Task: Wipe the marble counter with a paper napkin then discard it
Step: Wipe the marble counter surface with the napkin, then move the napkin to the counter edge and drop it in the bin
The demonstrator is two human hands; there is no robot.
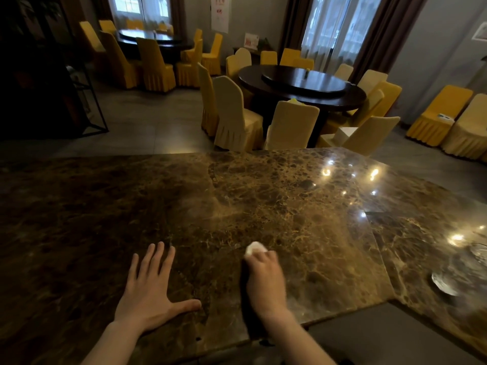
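A glossy brown marble table (pixel 263 196) veined in gold is filling the foreground, catching ceiling-light glints toward its right side. Beyond it, yellow-covered chairs (pixel 237 114) are ringing a dark round dining table (pixel 303 85), with curtained windows (pixel 332 27) glowing behind. The left hand (pixel 149 291) is lying flat on the marble, fingers spread, gripping nothing. The right hand (pixel 264 279) is curling closed around a small crumpled white paper napkin (pixel 254 248) — the wad is poking out past the fingertips, pointing away toward the room, pressing on the surface near the front edge. Too bunched for a clear long axis.
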